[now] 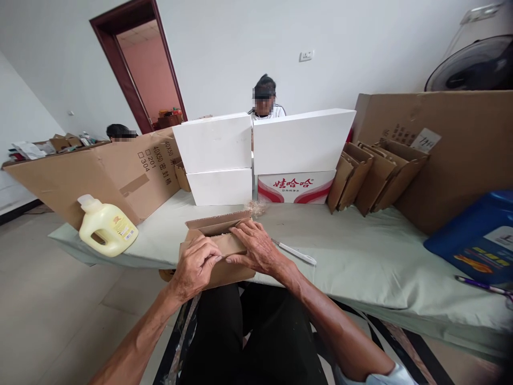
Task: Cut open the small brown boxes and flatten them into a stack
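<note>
A small brown cardboard box point(226, 277) stands at the table's near edge, just above my lap, with its top flaps raised. My left hand point(198, 262) is closed at its near left side, thumb and forefinger pinched on the edge of a flap. My right hand point(256, 247) lies across the right side, fingers bent over the top and thumb on the near flap, gripping the box. The inside of the box is mostly hidden by my hands. A white-handled tool point(296, 252), perhaps a knife, lies to the right of my right hand.
White boxes point(300, 141) are stacked across the table, with a person point(265, 99) behind them. Folded cardboard pieces point(371, 174) lean at right, near a blue container point(475, 238) and a pen point(481, 284). A yellow jug point(107, 227) stands left, before a large carton point(136, 176).
</note>
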Demonstrator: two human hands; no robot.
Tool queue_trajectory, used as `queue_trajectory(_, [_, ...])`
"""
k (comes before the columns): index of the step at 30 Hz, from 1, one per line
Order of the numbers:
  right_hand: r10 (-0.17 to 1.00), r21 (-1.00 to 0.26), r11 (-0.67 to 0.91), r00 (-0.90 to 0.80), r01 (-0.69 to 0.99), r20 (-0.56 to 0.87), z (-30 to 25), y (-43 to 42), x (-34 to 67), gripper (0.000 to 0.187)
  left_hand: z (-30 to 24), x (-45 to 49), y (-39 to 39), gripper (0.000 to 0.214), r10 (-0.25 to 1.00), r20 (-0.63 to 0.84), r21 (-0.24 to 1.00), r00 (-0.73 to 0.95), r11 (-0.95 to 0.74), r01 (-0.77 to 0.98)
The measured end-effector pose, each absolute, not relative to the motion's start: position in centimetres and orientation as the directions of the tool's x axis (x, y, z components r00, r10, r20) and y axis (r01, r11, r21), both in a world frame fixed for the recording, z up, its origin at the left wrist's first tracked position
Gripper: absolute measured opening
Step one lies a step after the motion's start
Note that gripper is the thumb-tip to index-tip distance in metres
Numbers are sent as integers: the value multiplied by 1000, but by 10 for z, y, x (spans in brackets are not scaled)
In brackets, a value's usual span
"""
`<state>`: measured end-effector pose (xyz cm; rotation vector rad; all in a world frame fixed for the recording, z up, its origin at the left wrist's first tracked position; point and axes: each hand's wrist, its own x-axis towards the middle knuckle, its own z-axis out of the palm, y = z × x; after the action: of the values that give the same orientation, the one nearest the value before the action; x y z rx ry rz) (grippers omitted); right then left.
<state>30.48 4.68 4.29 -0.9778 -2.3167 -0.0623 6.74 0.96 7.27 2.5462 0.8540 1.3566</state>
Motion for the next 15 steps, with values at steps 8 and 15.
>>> queue_trajectory(8, [630, -210, 743, -559, 635, 539, 46, 43, 306, 82, 92, 44, 0, 11, 734, 643, 696, 218, -679, 233])
queue_trajectory(15, [634, -256, 744, -529, 617, 564, 52, 37, 308, 59, 88, 24, 12, 14, 838, 543, 787, 45, -527, 321])
